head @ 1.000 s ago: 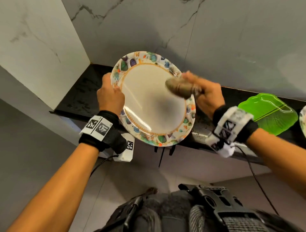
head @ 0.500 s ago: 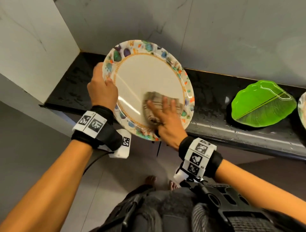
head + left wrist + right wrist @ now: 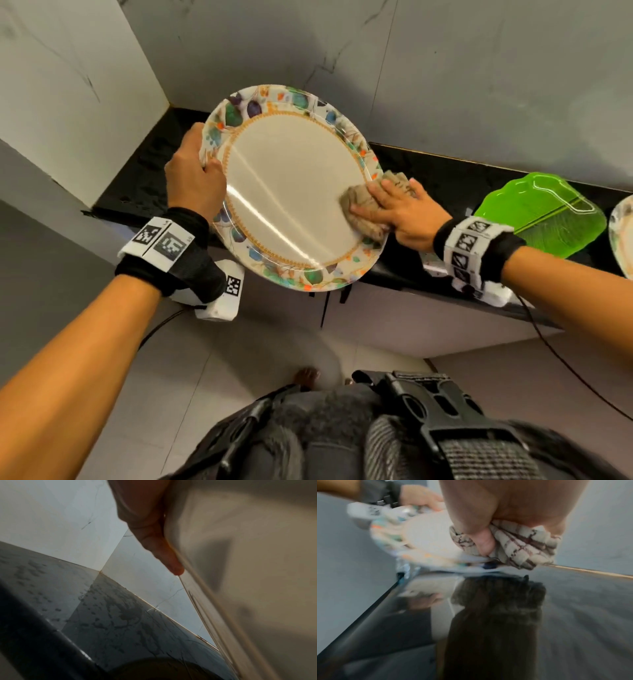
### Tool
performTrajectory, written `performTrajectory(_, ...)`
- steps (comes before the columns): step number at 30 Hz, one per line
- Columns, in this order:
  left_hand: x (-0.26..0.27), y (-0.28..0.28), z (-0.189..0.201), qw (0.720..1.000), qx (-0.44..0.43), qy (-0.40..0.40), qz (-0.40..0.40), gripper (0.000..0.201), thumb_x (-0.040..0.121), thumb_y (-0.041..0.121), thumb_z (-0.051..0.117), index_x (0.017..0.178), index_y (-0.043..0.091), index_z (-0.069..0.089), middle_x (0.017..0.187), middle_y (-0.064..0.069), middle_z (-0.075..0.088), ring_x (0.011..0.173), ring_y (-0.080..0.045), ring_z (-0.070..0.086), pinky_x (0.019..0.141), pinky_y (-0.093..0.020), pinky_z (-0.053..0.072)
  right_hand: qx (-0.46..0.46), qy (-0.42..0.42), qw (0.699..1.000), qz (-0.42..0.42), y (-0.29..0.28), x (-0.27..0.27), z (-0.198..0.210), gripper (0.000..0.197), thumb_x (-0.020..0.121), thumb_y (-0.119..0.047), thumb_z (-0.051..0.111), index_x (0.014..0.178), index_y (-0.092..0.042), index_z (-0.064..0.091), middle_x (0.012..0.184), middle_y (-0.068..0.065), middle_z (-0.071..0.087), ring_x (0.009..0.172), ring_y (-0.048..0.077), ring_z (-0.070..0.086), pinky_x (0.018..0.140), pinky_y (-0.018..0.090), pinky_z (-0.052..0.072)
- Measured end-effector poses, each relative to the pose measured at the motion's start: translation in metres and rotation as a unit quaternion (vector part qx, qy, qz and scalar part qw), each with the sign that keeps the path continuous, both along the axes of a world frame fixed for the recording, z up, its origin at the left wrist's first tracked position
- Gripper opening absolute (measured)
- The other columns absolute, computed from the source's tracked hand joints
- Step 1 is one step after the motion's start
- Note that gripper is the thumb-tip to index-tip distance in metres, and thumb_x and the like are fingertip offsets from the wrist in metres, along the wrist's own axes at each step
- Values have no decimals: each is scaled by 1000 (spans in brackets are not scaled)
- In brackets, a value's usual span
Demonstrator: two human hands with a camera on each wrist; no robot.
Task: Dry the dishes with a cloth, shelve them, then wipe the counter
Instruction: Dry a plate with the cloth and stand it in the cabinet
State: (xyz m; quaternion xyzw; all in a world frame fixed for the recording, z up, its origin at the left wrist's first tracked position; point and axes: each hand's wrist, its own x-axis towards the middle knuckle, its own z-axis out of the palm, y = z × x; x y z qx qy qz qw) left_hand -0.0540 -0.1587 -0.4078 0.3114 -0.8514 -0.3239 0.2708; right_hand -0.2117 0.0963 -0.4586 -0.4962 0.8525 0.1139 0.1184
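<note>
A white plate (image 3: 291, 205) with a floral rim is held tilted above the left end of the black counter (image 3: 137, 185). My left hand (image 3: 195, 178) grips its left rim, thumb on the face and fingers behind; the left wrist view shows fingers (image 3: 154, 536) on the plate's pale back (image 3: 257, 574). My right hand (image 3: 400, 212) presses a bunched beige checked cloth (image 3: 359, 205) against the plate's right edge. In the right wrist view the thumb is tucked into the cloth (image 3: 522, 545) beside the blurred plate (image 3: 428, 538).
A green leaf-shaped dish (image 3: 544, 212) lies on the counter to the right, with another patterned plate (image 3: 623, 236) at the frame's edge. Water drops cover the counter (image 3: 111, 615) near the wall corner. Grey cabinets stand below the counter.
The cloth and my right hand have swept from the plate's lower middle out to its right edge. The plate stays in my left hand, its face turned a little more toward me.
</note>
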Motion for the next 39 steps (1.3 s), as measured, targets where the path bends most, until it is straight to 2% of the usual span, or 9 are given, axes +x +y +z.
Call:
performTrajectory(11, 10, 5, 12, 996, 33, 80, 12, 36, 93, 6, 43, 129, 9, 46, 116, -13, 59, 97, -15, 54, 83, -30, 49, -223, -132, 948, -183, -80, -62, 48, 85, 84, 2, 40, 144, -49, 8, 159, 4, -6, 143, 34, 18, 115, 44, 23)
performTrajectory(14, 9, -1, 24, 986, 69, 139, 64, 39, 91, 2, 44, 130, 7, 46, 122, -14, 57, 103, -17, 55, 85, -30, 50, -436, -237, 834, -242, -61, -59, 57, 64, 92, -14, 41, 144, -45, 20, 154, -8, 24, 142, 18, 25, 119, 38, 20)
performTrajectory(18, -6, -3, 31, 959, 152, 193, 138, 42, 89, -2, 44, 129, 12, 49, 123, -8, 58, 106, -18, 57, 84, -27, 50, -486, -286, 782, -265, -35, -21, 51, 72, 89, -3, 53, 146, -33, 23, 144, -2, 41, 130, 13, 39, 113, 33, 28)
performTrajectory(22, -14, 12, 28, 948, 202, 218, 113, 43, 90, -2, 43, 130, 15, 46, 115, -3, 58, 102, -17, 57, 81, -33, 52, -614, -432, 534, -390, -26, 4, 30, 66, 71, 16, 60, 131, -9, 48, 121, 9, 62, 106, 24, 62, 92, 42, 52)
performTrajectory(25, -14, 20, 18, 952, 213, 210, 63, 45, 93, 1, 44, 135, 17, 39, 116, -2, 55, 103, -16, 55, 81, -32, 50, -602, -466, 407, -504, -14, 3, 34, 38, 67, 13, 64, 103, 1, 65, 99, 20, 69, 88, 38, 67, 82, 53, 54)
performTrajectory(28, -18, 20, 10, 980, 152, 131, 9, 52, 94, 5, 46, 142, 17, 29, 133, -9, 47, 116, -23, 49, 93, -36, 42, -646, -409, 393, -511, -5, 4, 56, 26, 68, 18, 58, 82, -2, 65, 76, 14, 68, 64, 29, 64, 59, 36, 57)
performTrajectory(31, -32, 19, 18, 996, -70, -43, -37, 69, 92, 24, 53, 148, 7, 16, 153, -22, 14, 138, -40, 24, 110, -50, 25, -712, -330, 370, -498, 0, 6, 81, 36, 66, 20, 56, 97, 2, 61, 78, 11, 65, 58, 21, 60, 49, 26, 53)
performTrajectory(36, -41, 65, 45, 840, -403, -76, -355, 99, 80, 80, 12, 145, 5, 21, 153, -23, 18, 142, -33, 16, 111, -58, 19, -738, -323, 330, -492, -7, 7, 115, 41, 71, 14, 57, 110, 4, 57, 87, 12, 64, 68, 23, 61, 56, 30, 54)
performTrajectory(39, -47, 102, 49, 778, -494, -101, -376, 89, 79, 68, 39, 143, 8, 25, 151, -21, 27, 139, -38, 28, 104, -64, 31, -732, -364, 318, -480, -11, 13, 131, 21, 76, 10, 57, 92, -2, 62, 85, 15, 66, 70, 26, 64, 67, 37, 58)
